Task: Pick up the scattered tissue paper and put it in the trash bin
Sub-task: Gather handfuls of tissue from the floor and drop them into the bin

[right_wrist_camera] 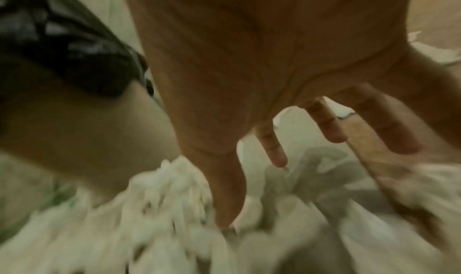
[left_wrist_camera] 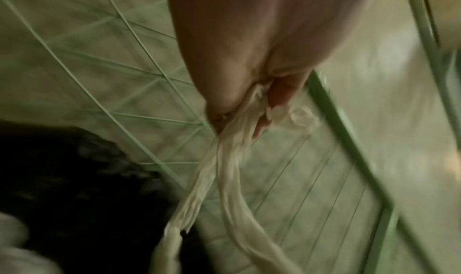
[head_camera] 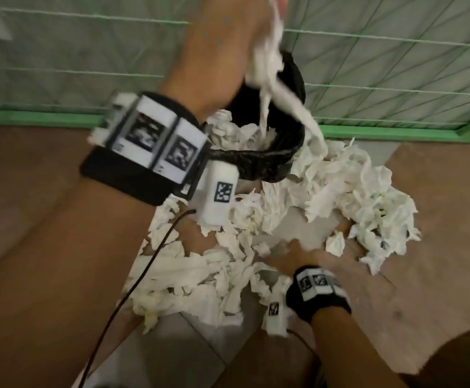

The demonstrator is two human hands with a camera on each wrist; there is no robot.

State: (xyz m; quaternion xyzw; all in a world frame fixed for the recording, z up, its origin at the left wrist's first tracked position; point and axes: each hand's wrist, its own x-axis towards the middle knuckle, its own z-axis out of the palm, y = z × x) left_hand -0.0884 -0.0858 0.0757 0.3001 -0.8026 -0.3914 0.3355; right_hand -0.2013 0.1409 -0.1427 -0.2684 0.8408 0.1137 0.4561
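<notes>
One tissue strip point(left_wrist_camera: 232, 171) pinched in raised left hand point(head_camera: 222, 51) above bin point(head_camera: 259, 161); right hand point(head_camera: 309, 256), fingers spread, empty, over floor tissues point(head_camera: 368, 203).

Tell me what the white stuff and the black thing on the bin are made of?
The white stuff looks like thin tissue paper: matte, crumpled, torn at the edges, and it hangs limp from the left hand. The black thing over the bin's rim looks like a thin plastic bag: glossy and wrinkled.

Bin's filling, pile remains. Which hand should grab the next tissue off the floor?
Right. The right hand is open, fingers spread just above the tissue pile; the left hand holds a tissue strip over the trash bin.
</notes>
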